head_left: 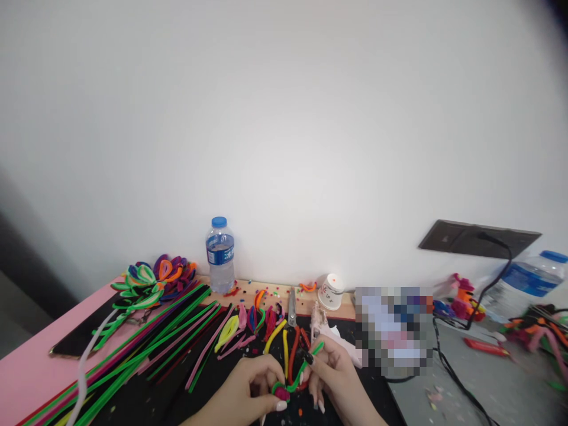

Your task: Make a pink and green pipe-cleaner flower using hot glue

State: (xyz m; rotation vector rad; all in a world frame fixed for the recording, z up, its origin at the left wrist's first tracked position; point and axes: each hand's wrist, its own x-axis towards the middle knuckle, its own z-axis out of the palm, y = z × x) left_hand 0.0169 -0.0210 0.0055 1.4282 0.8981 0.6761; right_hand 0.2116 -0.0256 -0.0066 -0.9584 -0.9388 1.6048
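At six o'clock, we are pinching a green pipe cleaner [296,385] in left hand [252,387] and right hand [335,370]; from there, scissors [291,309] are lying at twelve, a bottle [220,255] standing at eleven, a glue gun [342,343] crowding our right hand.

"What is by the white wall [284,118] in front of you?"

"You have a blue-topped water bottle [220,260], a bit left. Right of it, you can see a white paper cup [329,296], upside down."

"And on your far right?"

"A dark plate [461,238] on the wall, with a black cord [510,255]. Below is another water bottle [532,280]."

"On your left?"

"A flat dark gadget [80,334] on a pink top [38,362]."
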